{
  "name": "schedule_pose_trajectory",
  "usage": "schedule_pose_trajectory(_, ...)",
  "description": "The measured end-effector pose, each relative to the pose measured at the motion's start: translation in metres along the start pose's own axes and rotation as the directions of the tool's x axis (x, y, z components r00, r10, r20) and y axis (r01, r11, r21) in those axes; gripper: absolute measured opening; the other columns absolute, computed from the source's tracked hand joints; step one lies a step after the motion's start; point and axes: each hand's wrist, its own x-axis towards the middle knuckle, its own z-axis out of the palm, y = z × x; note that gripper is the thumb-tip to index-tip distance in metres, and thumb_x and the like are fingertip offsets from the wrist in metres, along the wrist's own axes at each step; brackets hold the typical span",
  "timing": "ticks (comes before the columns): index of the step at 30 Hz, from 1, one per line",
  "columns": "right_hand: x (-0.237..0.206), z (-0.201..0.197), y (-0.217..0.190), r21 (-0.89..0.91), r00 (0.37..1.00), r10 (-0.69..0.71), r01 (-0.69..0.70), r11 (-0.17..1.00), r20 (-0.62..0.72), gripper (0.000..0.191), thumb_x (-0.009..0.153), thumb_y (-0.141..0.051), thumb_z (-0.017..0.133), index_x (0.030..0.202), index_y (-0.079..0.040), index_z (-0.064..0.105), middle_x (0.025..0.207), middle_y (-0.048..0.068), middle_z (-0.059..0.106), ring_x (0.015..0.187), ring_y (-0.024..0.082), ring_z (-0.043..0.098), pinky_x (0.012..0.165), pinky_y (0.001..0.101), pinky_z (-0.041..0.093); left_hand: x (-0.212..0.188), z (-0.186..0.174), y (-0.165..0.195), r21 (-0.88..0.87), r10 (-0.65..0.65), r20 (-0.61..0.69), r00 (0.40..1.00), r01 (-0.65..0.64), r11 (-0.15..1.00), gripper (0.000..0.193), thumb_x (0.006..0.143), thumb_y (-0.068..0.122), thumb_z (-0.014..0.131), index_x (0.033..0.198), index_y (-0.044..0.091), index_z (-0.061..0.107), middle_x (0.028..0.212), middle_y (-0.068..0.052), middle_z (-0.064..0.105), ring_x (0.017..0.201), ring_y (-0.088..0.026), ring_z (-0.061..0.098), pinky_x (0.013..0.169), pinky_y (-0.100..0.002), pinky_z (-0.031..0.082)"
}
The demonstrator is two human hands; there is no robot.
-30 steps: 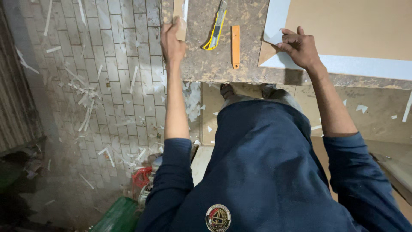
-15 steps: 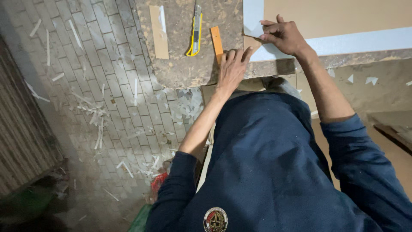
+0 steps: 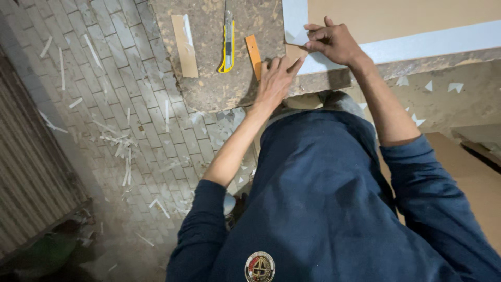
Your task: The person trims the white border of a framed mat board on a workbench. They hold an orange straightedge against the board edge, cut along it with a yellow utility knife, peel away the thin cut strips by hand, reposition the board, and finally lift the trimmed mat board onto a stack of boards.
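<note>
Speckled brown stone worktop (image 3: 219,89) carries a flat tan board with pale blue-white border (image 3: 334,57), its corner at the edge. Right hand (image 3: 334,42) pinches that corner's pale facing, fingers closed. Left hand (image 3: 274,81) presses flat alongside, steadying, holding nothing. Yellow utility knife (image 3: 228,42) and orange scraper (image 3: 254,55) lie nearby.

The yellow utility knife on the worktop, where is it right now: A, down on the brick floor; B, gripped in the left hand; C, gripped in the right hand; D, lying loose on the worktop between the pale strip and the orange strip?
D: the yellow utility knife lies untouched on the worktop, between the pale strip and the orange strip, while the left hand and right hand work at the white-edged board.
</note>
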Motion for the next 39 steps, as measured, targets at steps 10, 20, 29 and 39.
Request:
schedule_pose_trajectory(10, 0.001, -0.001, -0.004, -0.007, 1.000, 0.023, -0.023, 1.000, 0.008, 0.009, 0.101, -0.015, 0.076, 0.104, -0.006, 0.077, 0.098, 0.011, 0.073, 0.137, 0.026, 0.063, 0.133, 0.0496, 0.020, 0.001, -0.004, -0.001, -0.014, 0.009, -0.007, 1.000, -0.009, 1.000, 0.060, 0.089, 0.011, 0.059, 0.148, 0.022, 0.055, 0.110, -0.008, 0.054, 0.107, -0.027, 0.052, 0.091, -0.052, 0.040)
schedule_pose_trajectory(20, 0.000, 0.002, 0.000, 0.007, 1.000, 0.001, -0.001, 1.000, -0.002, 0.007, 0.101, -0.013, 0.076, 0.102, -0.005, 0.077, 0.099, 0.011, 0.074, 0.137, 0.028, 0.063, 0.132, 0.0521, 0.018, 0.019, 0.008, 0.008, 0.049, -0.017, -0.082, 0.996, 0.021, 0.999, 0.058, 0.088, 0.009, 0.059, 0.145, 0.021, 0.056, 0.118, -0.010, 0.057, 0.110, -0.026, 0.053, 0.090, -0.049, 0.040)
schedule_pose_trajectory(29, -0.002, 0.004, 0.008, 0.027, 1.000, 0.015, -0.014, 1.000, -0.011, 0.007, 0.100, -0.012, 0.076, 0.104, -0.007, 0.077, 0.097, 0.010, 0.073, 0.138, 0.027, 0.062, 0.132, 0.0539, 0.014, -0.039, -0.019, -0.002, 0.045, -0.031, 0.080, 0.996, 0.028, 0.999, 0.055, 0.092, 0.010, 0.059, 0.146, 0.020, 0.056, 0.108, -0.009, 0.054, 0.108, -0.026, 0.052, 0.092, -0.048, 0.040)
schedule_pose_trajectory(39, -0.001, 0.007, 0.007, 0.040, 1.000, -0.004, 0.004, 0.999, -0.012, 0.006, 0.101, -0.011, 0.076, 0.105, -0.007, 0.078, 0.098, 0.010, 0.074, 0.138, 0.025, 0.062, 0.133, 0.0506, 0.018, -0.013, -0.004, -0.003, 0.122, -0.167, 0.063, 0.984, 0.158, 0.980, 0.060, 0.094, 0.010, 0.059, 0.153, 0.018, 0.049, 0.114, -0.007, 0.054, 0.106, -0.025, 0.052, 0.086, -0.048, 0.042)
